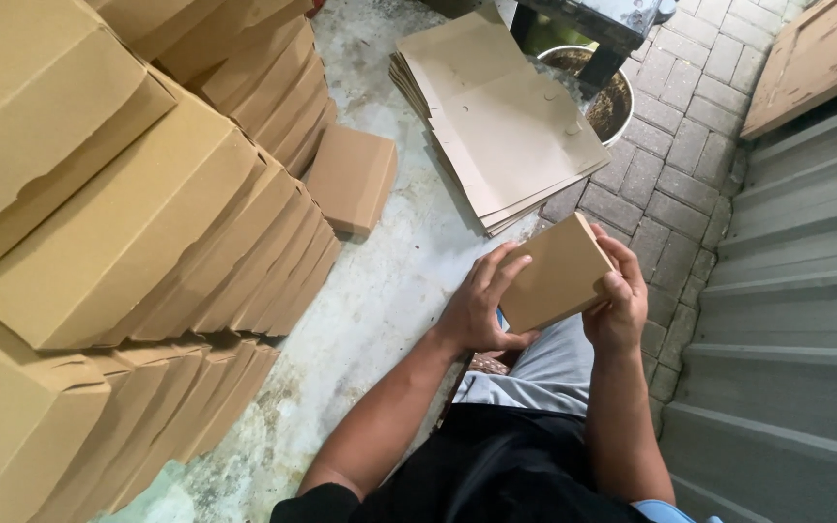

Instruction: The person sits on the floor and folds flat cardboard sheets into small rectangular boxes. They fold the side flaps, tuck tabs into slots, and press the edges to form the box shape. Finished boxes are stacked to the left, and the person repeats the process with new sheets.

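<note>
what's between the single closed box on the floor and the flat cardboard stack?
Nothing: bare stained concrete floor separates the lone box from the flat stack, per the head view.

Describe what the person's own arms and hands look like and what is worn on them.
Both forearms are bare, with no gloves, watch or rings visible on the left hand or the right hand. A short black sleeve shows at the left upper arm; the right upper arm's covering is out of view.

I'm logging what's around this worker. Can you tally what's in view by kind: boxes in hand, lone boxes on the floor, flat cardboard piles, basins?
Box held in both hands (left hand, right hand): 1
Lone box on the floor: 1
Pile of flat cardboard sheets: 1
Round basin: 1
Total: 4
Stacked boxes at left: too many overlap to count.
</note>
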